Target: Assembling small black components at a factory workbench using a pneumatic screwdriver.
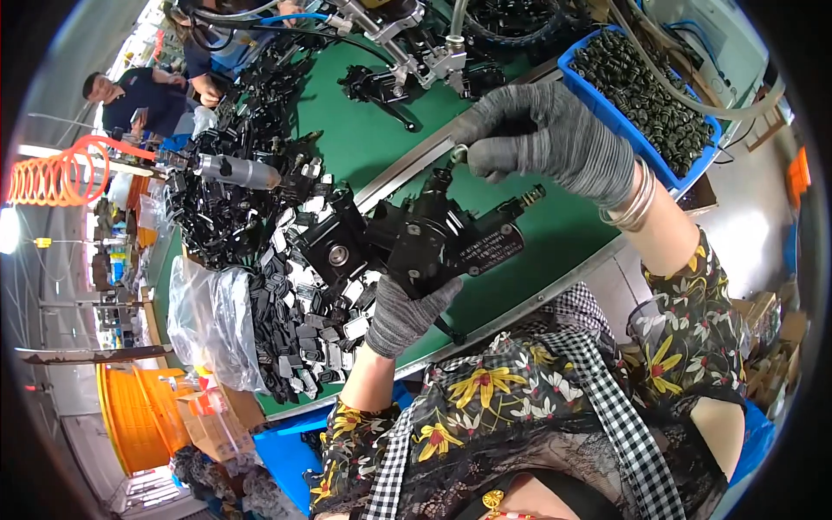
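My left hand (406,310), in a grey glove, grips a black metal brake-cylinder assembly (451,236) from below and holds it above the green table (364,143). My right hand (546,139), also gloved, pinches a small silver ring-shaped part (458,154) at the top of the assembly. A brass-coloured fitting (532,196) sticks out of the assembly's right side.
A heap of small black and white parts (299,303) lies to the left, beside a clear plastic bag (212,321). A blue bin of black parts (646,91) stands at the right. More black lever assemblies (381,87) lie farther back. Another person (139,95) works at the far left.
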A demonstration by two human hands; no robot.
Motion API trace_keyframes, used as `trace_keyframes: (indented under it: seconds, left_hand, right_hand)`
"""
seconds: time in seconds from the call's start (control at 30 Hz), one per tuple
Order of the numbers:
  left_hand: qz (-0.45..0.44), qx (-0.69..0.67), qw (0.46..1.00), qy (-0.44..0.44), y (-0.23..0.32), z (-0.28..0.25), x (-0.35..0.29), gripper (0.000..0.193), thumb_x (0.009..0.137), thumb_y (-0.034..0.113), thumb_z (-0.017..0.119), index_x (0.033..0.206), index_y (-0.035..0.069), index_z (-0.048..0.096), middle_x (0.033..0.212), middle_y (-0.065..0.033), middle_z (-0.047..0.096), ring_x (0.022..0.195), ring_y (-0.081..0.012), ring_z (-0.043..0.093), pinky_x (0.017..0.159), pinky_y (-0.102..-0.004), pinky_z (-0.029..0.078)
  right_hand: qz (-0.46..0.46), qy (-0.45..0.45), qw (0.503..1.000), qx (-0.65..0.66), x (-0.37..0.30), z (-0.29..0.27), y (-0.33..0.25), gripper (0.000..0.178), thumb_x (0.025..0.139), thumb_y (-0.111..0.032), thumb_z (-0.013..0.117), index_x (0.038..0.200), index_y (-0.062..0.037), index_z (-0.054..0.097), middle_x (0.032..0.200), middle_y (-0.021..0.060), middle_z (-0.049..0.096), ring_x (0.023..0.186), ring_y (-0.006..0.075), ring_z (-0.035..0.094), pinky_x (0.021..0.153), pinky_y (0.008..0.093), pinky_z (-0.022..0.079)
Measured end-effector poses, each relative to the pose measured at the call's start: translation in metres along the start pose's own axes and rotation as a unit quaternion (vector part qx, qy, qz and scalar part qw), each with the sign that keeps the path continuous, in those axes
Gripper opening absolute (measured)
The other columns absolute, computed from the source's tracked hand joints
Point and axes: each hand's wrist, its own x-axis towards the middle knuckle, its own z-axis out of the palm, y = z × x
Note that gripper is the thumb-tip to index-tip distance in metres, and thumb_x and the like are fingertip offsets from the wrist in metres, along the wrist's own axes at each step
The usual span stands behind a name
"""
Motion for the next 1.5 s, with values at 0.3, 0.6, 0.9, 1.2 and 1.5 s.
trace_keyframes:
  seconds: [0.3,0.6,0.9,1.2,1.5]
  left_hand:
    - [0.028,0.047,0.998,-0.021,-0.003,-0.008,-0.014,0.055,0.078,0.013,0.08,0.126,0.005,0.056,0.094,-0.0038,0.062,0.078,-0.0116,0.055,0.069,-0.0279,0.049]
    - [0.046,0.007,0.997,-0.06,0.003,-0.01,0.0,0.056,0.076,0.012,0.08,0.127,0.005,0.056,0.093,-0.004,0.063,0.081,-0.0113,0.054,0.07,-0.0299,0.049]
    - [0.118,0.012,0.989,-0.09,-0.006,-0.006,0.004,0.057,0.081,0.013,0.077,0.131,0.002,0.051,0.119,-0.0092,0.062,0.107,-0.017,0.057,0.095,-0.0332,0.047]
    - [0.114,0.0,0.992,-0.044,-0.01,-0.006,-0.004,0.055,0.083,0.014,0.074,0.131,0.004,0.051,0.109,-0.0052,0.065,0.097,-0.0118,0.058,0.086,-0.0308,0.049]
    - [0.085,0.078,0.993,-0.006,-0.016,-0.006,0.005,0.044,0.082,0.016,0.075,0.122,0.008,0.059,0.095,-0.0031,0.066,0.08,-0.0101,0.056,0.074,-0.0304,0.051]
  right_hand:
    - [-0.294,0.032,0.83,-0.472,0.0,0.016,0.008,0.02,0.082,-0.012,0.072,0.101,-0.0052,0.07,0.097,0.0084,0.069,0.092,0.0241,0.066,0.082,0.0343,0.054]
    - [-0.287,-0.006,0.842,-0.456,0.005,0.001,0.005,0.02,0.083,-0.016,0.072,0.1,-0.0066,0.071,0.096,0.0091,0.069,0.09,0.0254,0.065,0.079,0.037,0.053]
    - [-0.23,0.032,0.922,-0.309,-0.002,0.01,0.006,0.029,0.081,-0.028,0.077,0.093,-0.0031,0.069,0.085,0.0109,0.067,0.075,0.0254,0.064,0.069,0.0342,0.051]
    - [-0.228,0.047,0.895,-0.381,-0.007,0.023,0.018,0.025,0.086,-0.024,0.072,0.086,-0.0002,0.064,0.075,0.0067,0.063,0.067,0.0146,0.062,0.059,0.0281,0.05]
    - [-0.042,0.084,0.982,-0.164,-0.008,0.032,0.015,0.019,0.087,-0.017,0.07,0.09,0.0003,0.065,0.074,0.0052,0.064,0.062,0.0088,0.061,0.057,0.024,0.05]
